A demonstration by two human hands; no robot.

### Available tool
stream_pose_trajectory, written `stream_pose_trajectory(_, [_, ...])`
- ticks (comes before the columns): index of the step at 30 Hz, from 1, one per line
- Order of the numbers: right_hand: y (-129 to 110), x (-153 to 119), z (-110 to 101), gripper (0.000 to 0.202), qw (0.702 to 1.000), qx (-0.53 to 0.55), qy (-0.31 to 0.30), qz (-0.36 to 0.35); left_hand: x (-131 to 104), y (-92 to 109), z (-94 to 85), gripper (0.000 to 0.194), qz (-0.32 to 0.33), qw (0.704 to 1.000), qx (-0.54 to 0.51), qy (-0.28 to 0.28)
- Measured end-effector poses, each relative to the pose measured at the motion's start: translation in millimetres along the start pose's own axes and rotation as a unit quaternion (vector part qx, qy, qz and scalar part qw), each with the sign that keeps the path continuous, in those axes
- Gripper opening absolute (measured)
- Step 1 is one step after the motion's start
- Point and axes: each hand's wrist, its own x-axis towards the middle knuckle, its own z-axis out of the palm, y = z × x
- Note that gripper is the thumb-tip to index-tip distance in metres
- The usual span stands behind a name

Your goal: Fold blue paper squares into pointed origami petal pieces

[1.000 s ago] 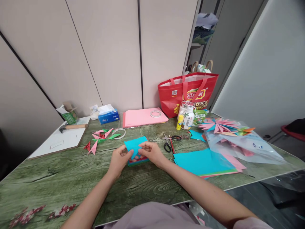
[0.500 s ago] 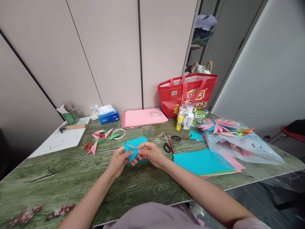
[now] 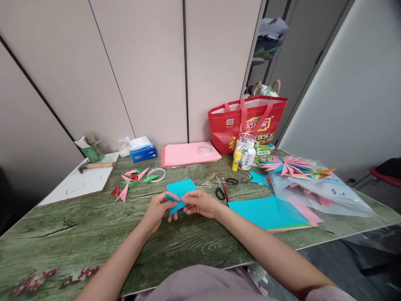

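Between my hands is a small piece of folded blue paper (image 3: 176, 207), held just above the table. My left hand (image 3: 158, 211) pinches its left side, thumb on top. The fingers of my right hand (image 3: 200, 203) close on its right edge. Just behind it lies a stack of blue paper squares (image 3: 182, 187), partly hidden by my hands. To the left are several folded paper pieces (image 3: 133, 177) in pink, red and green, beside a roll of tape (image 3: 156, 174). Black-handled scissors (image 3: 221, 188) and a red pencil (image 3: 225, 190) rest to the right.
Larger coloured sheets (image 3: 269, 213) lie right of my hands, near a plastic bag (image 3: 326, 192) carrying a paper flower (image 3: 288, 165). Behind stand a glue stick (image 3: 236, 161), white bottle (image 3: 247, 155), red bag (image 3: 222, 129), pink sheets (image 3: 184, 154) and tissue pack (image 3: 143, 153). A hammer (image 3: 97, 165) lies left.
The raised pointed flap of the blue paper has come down, and the piece looks flatter between my fingers. Both hands stay in nearly the same place.
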Motion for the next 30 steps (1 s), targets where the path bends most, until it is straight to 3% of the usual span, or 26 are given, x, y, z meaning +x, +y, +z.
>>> stream_pose_trajectory(11, [-3.9,-0.9,-1.9,0.024,0.999,0.005,-0.016,0.029,0.0,-5.3,0.6,0.012,0.045,0.998,0.035,0.007])
stream_pose_trajectory(16, [-0.4,1.1,3.9,0.026,0.995,-0.064,0.038,-0.071,1.5,-4.4,0.8,0.021,0.069,0.996,0.056,0.013])
stream_pose_trajectory(21, [2.7,2.2,10.0,0.024,0.958,-0.191,0.099,-0.188,1.7,-2.2,4.1,0.027,0.073,0.995,0.053,0.039])
stream_pose_trajectory(25, [7.1,3.1,10.7,0.021,0.941,-0.247,0.090,-0.212,1.0,-3.1,6.0,0.022,0.068,0.988,0.101,0.090])
stream_pose_trajectory(30, [14.4,6.4,9.3,0.024,0.955,-0.222,0.049,-0.190,2.0,-7.9,5.1,0.020,0.062,0.986,0.107,0.109])
